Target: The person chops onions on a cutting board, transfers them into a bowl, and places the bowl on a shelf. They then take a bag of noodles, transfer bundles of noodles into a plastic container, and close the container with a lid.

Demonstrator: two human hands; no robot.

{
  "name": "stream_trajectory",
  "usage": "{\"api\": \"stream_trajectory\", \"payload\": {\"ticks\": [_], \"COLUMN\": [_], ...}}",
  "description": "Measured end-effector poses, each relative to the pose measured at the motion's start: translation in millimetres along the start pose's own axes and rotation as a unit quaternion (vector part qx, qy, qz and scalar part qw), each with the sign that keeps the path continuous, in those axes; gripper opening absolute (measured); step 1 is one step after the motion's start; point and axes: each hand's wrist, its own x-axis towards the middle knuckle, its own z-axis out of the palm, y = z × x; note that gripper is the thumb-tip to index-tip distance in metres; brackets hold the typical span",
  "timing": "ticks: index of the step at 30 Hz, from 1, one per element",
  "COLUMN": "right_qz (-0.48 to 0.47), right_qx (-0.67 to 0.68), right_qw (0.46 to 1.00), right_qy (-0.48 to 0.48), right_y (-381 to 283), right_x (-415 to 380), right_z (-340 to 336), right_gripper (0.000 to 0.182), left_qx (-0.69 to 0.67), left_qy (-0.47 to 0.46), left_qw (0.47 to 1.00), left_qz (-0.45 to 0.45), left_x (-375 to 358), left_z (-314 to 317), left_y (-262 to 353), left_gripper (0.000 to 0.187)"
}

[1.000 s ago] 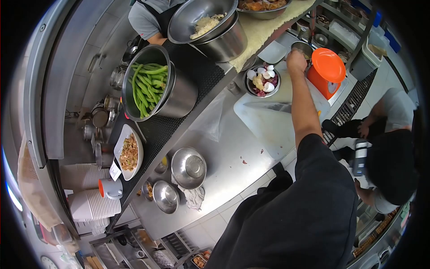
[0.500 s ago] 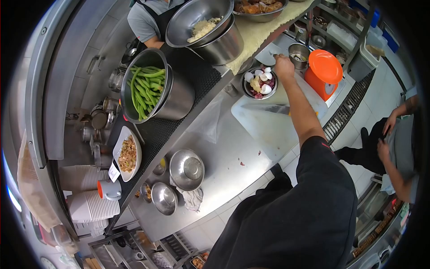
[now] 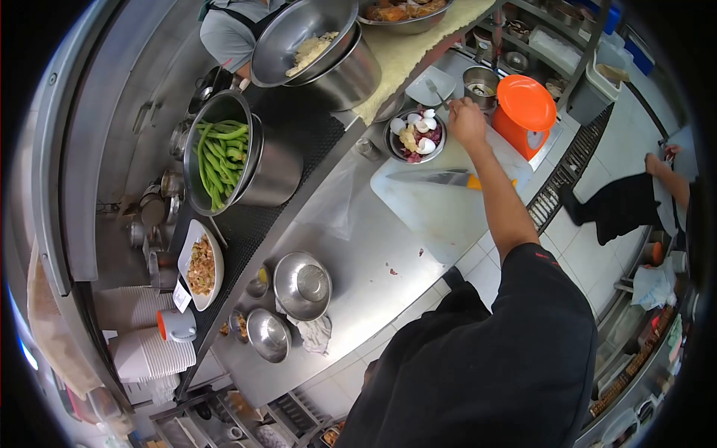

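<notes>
My right hand (image 3: pixel 467 122) is closed round the handle of a fork (image 3: pixel 438 91), whose tines point toward a pale square plate (image 3: pixel 429 79). Just beside the hand is a metal bowl (image 3: pixel 389 139) holding white egg-like pieces, dark red chunks and a yellowish lump. A knife with a yellow handle (image 3: pixel 473 181) lies on the white cutting board (image 3: pixel 426 205), partly behind my forearm. Beyond the hand are a small metal pot (image 3: pixel 479 84) and an orange round dish (image 3: pixel 526 102) on an orange base. My left hand is not in view.
On the raised shelf are green beans (image 3: pixel 222 158) in a metal container, a white dish of chopped food (image 3: pixel 202 269) and large metal bowls (image 3: pixel 305 45). Two empty metal bowls (image 3: pixel 302 286) sit below. One person stands behind the shelf, another person (image 3: pixel 672 179) at the right.
My right hand has shifted slightly toward the bowl, and the fork now shows clearly. More of the knife is visible. The person at the right has turned and moved farther off.
</notes>
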Motion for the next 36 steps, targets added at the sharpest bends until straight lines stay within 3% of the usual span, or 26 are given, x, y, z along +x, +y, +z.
{"api": "stream_trajectory", "payload": {"ticks": [1, 4, 5, 9, 11, 15, 18, 20, 25, 28, 29, 31, 36], "right_qz": [0.007, 0.128, 0.110, 0.262, 0.247, 0.295, 0.322, 0.315, 0.293, 0.300, 0.300, 0.305, 0.287], "right_qx": [0.023, 0.148, 0.134, 0.277, 0.290, 0.413, 0.447, 0.420, 0.410, 0.457, 0.467, 0.481, 0.503], "right_qw": [1.000, 0.976, 0.979, 0.883, 0.873, 0.810, 0.797, 0.817, 0.828, 0.794, 0.788, 0.779, 0.775], "right_qy": [0.013, -0.097, -0.107, -0.274, -0.303, -0.294, -0.247, -0.240, -0.245, -0.266, -0.267, -0.264, -0.252], "right_y": [-1.8, -0.1, 5.8, -15.8, -20.0, -25.4, -29.4, -28.6, 7.7, 26.9, 37.4, 59.4, 119.2], "right_x": [-6.2, -13.2, -13.0, -19.9, -29.1, -39.6, -58.5, -74.3, -114.1, -146.7, -155.7, -178.3, -210.3], "right_z": [-2.4, 8.0, 19.0, 2.9, 4.0, 4.0, -16.0, -44.2, -109.5, -160.5, -173.4, -196.8, -251.0], "right_gripper": [0.024, 0.035, 0.047, 0.045, 0.040, 0.037, 0.037, 0.028, 0.018, 0.020, 0.020, 0.021, 0.018], "left_qx": [0.000, 0.004, 0.003, 0.011, 0.019, 0.036, 0.070, 0.106, 0.200, 0.317, 0.224, 0.147, -0.017], "left_qy": [-0.002, -0.011, -0.013, -0.028, -0.038, -0.068, -0.104, -0.147, -0.275, -0.256, -0.268, -0.234, -0.376], "left_qw": [1.000, 1.000, 1.000, 0.999, 0.998, 0.994, 0.984, 0.967, 0.856, 0.877, 0.891, 0.887, 0.855], "left_qz": [0.004, 0.017, 0.022, 0.039, 0.051, 0.079, 0.124, 0.182, 0.390, 0.256, 0.291, 0.371, 0.357], "left_x": [1.6, 4.7, 6.1, 13.4, 15.3, 17.8, 12.9, 10.4, -23.8, -17.3, -15.2, -79.9, -152.0], "left_z": [0.4, 0.3, 0.4, -3.8, -8.3, -12.2, -15.2, -10.1, 32.9, 84.6, 104.7, 158.3, 311.6], "left_y": [1.6, 4.0, 3.1, -5.2, -12.4, -23.2, -23.4, -12.7, 96.5, 183.0, 200.6, 268.0, 355.7], "left_gripper": [0.040, 0.040, 0.040, 0.039, 0.039, 0.039, 0.039, 0.039, 0.039, 0.042, 0.046, 0.048, 0.059]}}
